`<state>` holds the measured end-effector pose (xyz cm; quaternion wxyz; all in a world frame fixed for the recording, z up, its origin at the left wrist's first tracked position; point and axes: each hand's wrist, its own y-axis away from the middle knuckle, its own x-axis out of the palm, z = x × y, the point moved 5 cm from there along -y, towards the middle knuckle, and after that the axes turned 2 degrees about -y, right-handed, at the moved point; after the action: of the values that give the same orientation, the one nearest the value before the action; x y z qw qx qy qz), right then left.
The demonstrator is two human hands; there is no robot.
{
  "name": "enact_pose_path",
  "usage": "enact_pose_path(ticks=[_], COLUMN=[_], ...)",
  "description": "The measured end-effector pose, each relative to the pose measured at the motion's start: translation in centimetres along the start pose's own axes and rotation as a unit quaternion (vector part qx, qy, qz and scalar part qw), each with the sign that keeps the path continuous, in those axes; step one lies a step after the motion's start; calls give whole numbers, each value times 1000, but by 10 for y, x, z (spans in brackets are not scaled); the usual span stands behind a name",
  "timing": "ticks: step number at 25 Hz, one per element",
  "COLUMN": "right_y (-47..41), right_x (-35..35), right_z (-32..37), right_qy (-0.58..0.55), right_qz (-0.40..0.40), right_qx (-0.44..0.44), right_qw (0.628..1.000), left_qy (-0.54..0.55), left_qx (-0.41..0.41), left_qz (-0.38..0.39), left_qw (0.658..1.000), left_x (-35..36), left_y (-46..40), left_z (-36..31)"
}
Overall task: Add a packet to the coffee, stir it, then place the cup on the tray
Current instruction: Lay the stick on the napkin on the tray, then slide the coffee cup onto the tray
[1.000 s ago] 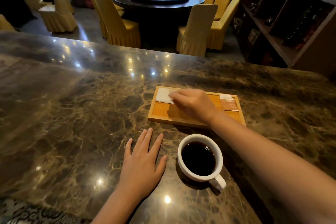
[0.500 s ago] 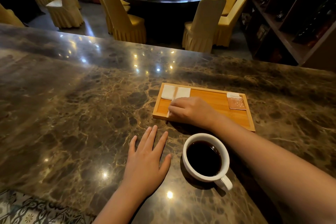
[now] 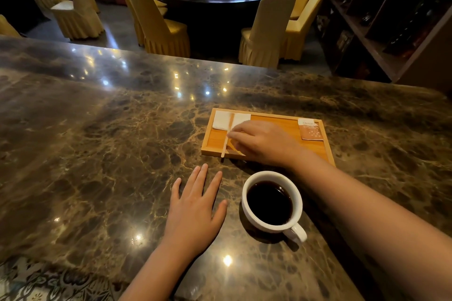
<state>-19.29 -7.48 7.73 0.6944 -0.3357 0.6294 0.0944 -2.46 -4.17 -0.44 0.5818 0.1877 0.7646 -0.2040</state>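
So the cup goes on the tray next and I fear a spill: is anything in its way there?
Yes: the right hand and stirrer lie across the tray; napkin and packet occupy its far corners.

Two bare, sleeveless forearms (image 3: 367,203)

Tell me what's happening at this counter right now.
A person is readying a coffee. The right hand is on the wooden tray, fingers pinching a stir stick that lies across a white napkin. The left hand rests flat on the marble counter. The cup of black coffee stands on the counter, off the tray. A brown packet lies in the tray's far right corner.
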Motion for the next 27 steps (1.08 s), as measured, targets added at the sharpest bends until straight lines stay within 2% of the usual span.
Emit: enact_pose_path(ticks=[2, 4, 7, 11, 15, 19, 20, 23, 27], right_y=[12, 33, 82, 131, 146, 152, 153, 161, 172], right_x=[-24, -45, -59, -51, -31, -29, -29, -28, -22], right_z=[2, 8, 34, 78, 96, 86, 83, 75, 67], right_qy=[1, -23, -97, -173, -230, -278, -309, -403, -416], right_qz=[-31, -65, -89, -46, -40, -51, -59, -117, -126], right_qx=[66, 176, 339, 465, 491, 477, 474, 494, 499], right_qw=[997, 982, 931, 867, 839, 832, 822, 761, 749], left_qy=[3, 6, 12, 13, 9, 12, 11, 11, 13], left_qx=[2, 4, 8, 13, 16, 19, 19, 18, 17], left_qz=[0, -1, 0, 0, 4, 11, 11, 14, 16], left_qw=[1000, 1000, 1000, 1000, 1000, 1000, 1000, 1000, 1000], left_x=[0, 1, 0, -1, -2, -3, -4, -4, -5], left_y=[0, 0, 0, 0, -1, 0, 0, 1, 0], left_z=[1, 2, 1, 1, 0, -1, -1, -1, -2])
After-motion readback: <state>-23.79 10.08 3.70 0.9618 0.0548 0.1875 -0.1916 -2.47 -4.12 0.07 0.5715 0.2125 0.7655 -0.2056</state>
